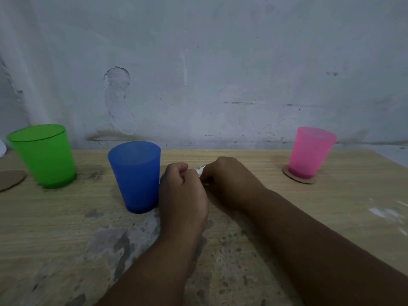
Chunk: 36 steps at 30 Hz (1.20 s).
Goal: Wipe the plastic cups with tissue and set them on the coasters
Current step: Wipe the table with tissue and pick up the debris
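**Tissue bunched between both hands, blue cup a knuckle's nudge away**

Dead centre, a scrap of white tissue (pixel 200 171) peeks out between two closed fists. The left hand (pixel 183 191) and right hand (pixel 227 180) both have their grip curled tight around it, knuckles up, low over the desk (pixel 331 206).

At nine o'clock from the left hand stands the blue cup (pixel 135 176), mouth up, right against that hand. There's the risk: one careless twist of the wrist and that light cup could tip or skid. The tissue looks thin too, so pulling both ways may tear it.

Further out at nine o'clock, the green cup (pixel 45 155) sits on bare desk, with a coaster (pixel 11 180) beside it cut off by the frame edge. Over at three o'clock, the pink cup (pixel 310 151) already rests on its own coaster (pixel 299 176).

Most of the tissue is buried in the fists, so its size is anybody's guess. Dim light; whether the cups are clean, I cannot tell.
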Tool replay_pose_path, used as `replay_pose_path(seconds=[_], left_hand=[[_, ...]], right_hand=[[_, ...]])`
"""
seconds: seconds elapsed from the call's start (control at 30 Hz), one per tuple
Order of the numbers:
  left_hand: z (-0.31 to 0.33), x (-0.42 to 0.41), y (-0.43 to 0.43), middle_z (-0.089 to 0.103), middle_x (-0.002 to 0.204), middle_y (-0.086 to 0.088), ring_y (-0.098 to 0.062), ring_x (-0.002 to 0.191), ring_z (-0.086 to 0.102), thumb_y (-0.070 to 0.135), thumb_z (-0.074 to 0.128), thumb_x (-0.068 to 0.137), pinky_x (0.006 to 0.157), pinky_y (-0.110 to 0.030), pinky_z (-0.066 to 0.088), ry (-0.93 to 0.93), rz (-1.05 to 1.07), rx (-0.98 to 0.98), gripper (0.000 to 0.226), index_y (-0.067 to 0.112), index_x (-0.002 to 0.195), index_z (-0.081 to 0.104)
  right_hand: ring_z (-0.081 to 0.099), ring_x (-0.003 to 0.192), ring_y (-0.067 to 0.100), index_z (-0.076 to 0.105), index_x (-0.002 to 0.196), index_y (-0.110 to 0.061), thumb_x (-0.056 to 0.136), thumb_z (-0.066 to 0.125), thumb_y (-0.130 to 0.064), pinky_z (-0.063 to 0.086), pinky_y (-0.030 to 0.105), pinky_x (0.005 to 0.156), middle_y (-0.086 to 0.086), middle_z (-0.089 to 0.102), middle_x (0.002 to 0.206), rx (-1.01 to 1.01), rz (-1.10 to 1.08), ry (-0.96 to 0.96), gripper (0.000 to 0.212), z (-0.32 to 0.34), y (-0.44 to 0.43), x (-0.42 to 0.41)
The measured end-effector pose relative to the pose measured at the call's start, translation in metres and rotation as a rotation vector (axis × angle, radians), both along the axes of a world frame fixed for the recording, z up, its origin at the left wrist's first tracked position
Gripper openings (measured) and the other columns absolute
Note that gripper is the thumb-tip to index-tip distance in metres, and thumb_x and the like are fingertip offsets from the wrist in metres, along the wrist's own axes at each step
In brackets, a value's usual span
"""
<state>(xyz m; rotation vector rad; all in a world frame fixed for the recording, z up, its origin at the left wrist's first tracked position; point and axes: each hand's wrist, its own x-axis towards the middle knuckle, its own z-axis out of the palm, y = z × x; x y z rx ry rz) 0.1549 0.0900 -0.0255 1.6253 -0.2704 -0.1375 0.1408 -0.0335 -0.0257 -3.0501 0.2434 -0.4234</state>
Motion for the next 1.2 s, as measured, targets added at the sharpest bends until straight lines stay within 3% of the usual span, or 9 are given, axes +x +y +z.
replay_pose_path(seconds=[0.13,0.27,0.33,0.43,0.5,0.57,0.8,1.03,1.2], left_hand=[[-0.002,0.001,0.000,0.065,0.113,-0.002,-0.028,0.099,0.063,0.023,0.041,0.100,0.080,-0.044,0.054,0.011,0.004,0.004,0.032,0.025,0.127,0.058],[0.000,-0.001,-0.001,0.065,0.115,-0.003,-0.029,0.103,0.063,0.025,0.042,0.098,0.088,-0.052,0.056,0.008,-0.001,0.005,0.032,0.026,0.126,0.058],[-0.001,0.000,-0.001,0.065,0.115,-0.002,-0.028,0.102,0.063,0.024,0.042,0.099,0.085,-0.048,0.055,0.006,0.001,0.006,0.033,0.026,0.127,0.058],[-0.001,0.001,-0.001,0.064,0.115,0.001,-0.026,0.101,0.063,0.023,0.042,0.100,0.080,-0.042,0.053,0.002,0.010,0.004,0.032,0.025,0.127,0.058],[-0.001,0.001,-0.001,0.063,0.114,0.005,-0.021,0.098,0.062,0.023,0.042,0.100,0.076,-0.037,0.052,0.001,0.011,0.007,0.032,0.025,0.128,0.058],[-0.002,0.002,-0.001,0.063,0.112,0.005,-0.020,0.096,0.061,0.024,0.042,0.101,0.074,-0.035,0.051,0.003,0.007,0.008,0.031,0.025,0.128,0.058],[-0.002,0.002,-0.002,0.065,0.113,-0.003,-0.021,0.090,0.059,0.023,0.042,0.100,0.070,-0.035,0.045,0.006,0.006,-0.006,0.032,0.024,0.128,0.058],[0.000,0.001,-0.001,0.064,0.115,0.001,-0.027,0.103,0.062,0.023,0.043,0.099,0.087,-0.046,0.054,-0.006,0.009,0.012,0.033,0.023,0.128,0.059],[0.001,0.000,-0.001,0.062,0.115,0.008,-0.018,0.103,0.060,0.022,0.042,0.101,0.088,-0.042,0.054,0.002,0.020,0.018,0.030,0.024,0.126,0.059]], right_hand=[[0.047,0.072,0.022,0.050,0.054,-0.021,0.085,0.056,-0.010,0.036,0.025,0.066,0.008,0.061,0.078,0.039,-0.156,0.074,0.032,0.010,-0.009,-0.005],[0.068,0.094,0.018,0.078,0.088,-0.014,0.086,0.061,-0.008,0.050,0.014,0.074,0.007,0.075,0.101,0.157,-0.198,-0.046,0.018,0.010,-0.022,-0.008],[0.067,0.088,0.004,0.081,0.089,-0.013,0.086,0.068,-0.012,0.046,0.002,0.074,-0.001,0.077,0.095,0.393,-0.225,-0.314,0.013,0.009,-0.020,-0.008],[0.067,0.076,0.008,0.080,0.085,-0.016,0.083,0.069,-0.005,0.057,0.025,0.074,-0.003,0.076,0.087,0.885,-0.250,-0.436,0.016,0.011,-0.014,-0.006],[0.064,0.062,0.007,0.079,0.080,-0.016,0.081,0.066,-0.002,0.056,0.026,0.061,-0.002,0.075,0.074,1.069,-0.249,-0.361,0.020,0.012,-0.009,-0.006],[0.058,0.052,0.001,0.079,0.076,-0.017,0.081,0.065,-0.003,0.049,0.021,0.053,-0.007,0.071,0.063,1.045,-0.252,-0.299,0.021,0.012,-0.006,-0.007],[0.052,0.066,-0.001,0.075,0.084,-0.016,0.086,0.067,-0.014,0.036,0.014,0.054,-0.021,0.054,0.069,0.543,-0.270,-0.187,0.008,0.004,-0.011,0.000],[0.062,0.085,0.013,0.079,0.097,-0.021,0.087,0.057,-0.011,0.049,0.026,0.074,-0.003,0.072,0.100,0.256,-0.100,-0.071,0.025,0.010,-0.011,-0.007],[0.059,0.079,0.013,0.078,0.101,-0.023,0.081,0.061,-0.039,0.054,0.034,0.074,-0.009,0.063,0.088,0.192,0.008,0.103,0.030,0.018,-0.016,-0.011]])
